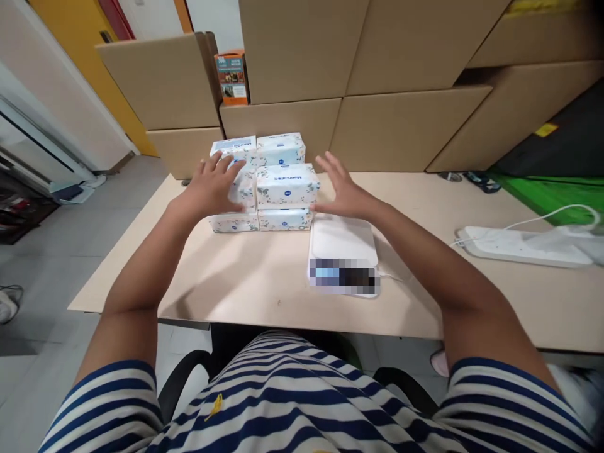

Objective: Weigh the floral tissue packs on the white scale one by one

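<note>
Your left hand (214, 185) and right hand (343, 192) are spread about the tissue packs (287, 187); stacking appears largely done; remainder undeterminable.

Both my bare arms stretch forward in front of me, elbows bent outward, forearms angling in toward each other. My left hand (212, 187) shows its back, wrist low, with the fingers (223, 165) spread and gently curved and the thumb (234, 207) held well away from them. My right hand (348, 194) roughly mirrors it: fingers reaching up and inward, thumb pointing left, a wide gap between. The two hands are apart, at about the same height.
</note>
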Motion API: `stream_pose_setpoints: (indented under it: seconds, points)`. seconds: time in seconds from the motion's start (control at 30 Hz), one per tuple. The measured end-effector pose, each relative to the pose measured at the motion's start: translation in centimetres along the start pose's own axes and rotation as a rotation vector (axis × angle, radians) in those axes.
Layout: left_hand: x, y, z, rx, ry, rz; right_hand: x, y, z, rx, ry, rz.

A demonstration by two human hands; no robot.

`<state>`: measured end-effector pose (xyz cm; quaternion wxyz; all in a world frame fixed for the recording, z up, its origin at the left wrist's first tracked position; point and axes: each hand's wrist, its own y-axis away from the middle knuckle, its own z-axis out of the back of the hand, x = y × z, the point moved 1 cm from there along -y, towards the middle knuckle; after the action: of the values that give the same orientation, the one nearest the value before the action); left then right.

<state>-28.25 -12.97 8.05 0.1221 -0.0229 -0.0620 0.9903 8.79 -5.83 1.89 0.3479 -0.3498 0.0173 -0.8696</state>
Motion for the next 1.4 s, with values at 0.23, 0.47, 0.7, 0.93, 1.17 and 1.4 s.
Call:
stream_pose_setpoints:
  seconds: [0.23, 0.47, 0.7, 0.93, 1.17, 1.4]
  points:
    - [4.1, -0.9, -1.6, 0.020, 0.150, 0.092, 0.9, -6.0, -1.3, 0.092, 0.168, -0.006]
    - [3.3, -4.6, -1.4, 0.007, 0.027, 0.140, -0.4, -9.4, -0.9, 0.019, 0.134, -0.107]
    - [1.6, -3.5, -2.6, -0.183, 0.007, 0.130, -1.2, -11.2, -0.7, 0.043, -0.066, -0.171]
    - [-2.4, -1.6, -5.1, -0.310, 0.073, -0.227, -1.8, -9.2, -1.9, -0.118, -0.116, -0.093]
    - [-4.8, -1.6, -7.8, -0.496, 0.537, -0.329, -0.5, -2.6, -0.8, -0.432, 0.044, 0.200]
    - [-12.3, -1.7, -9.2, -0.429, 0.887, -0.443, 1.3, 7.4, 1.6, -0.489, 0.074, 0.231]
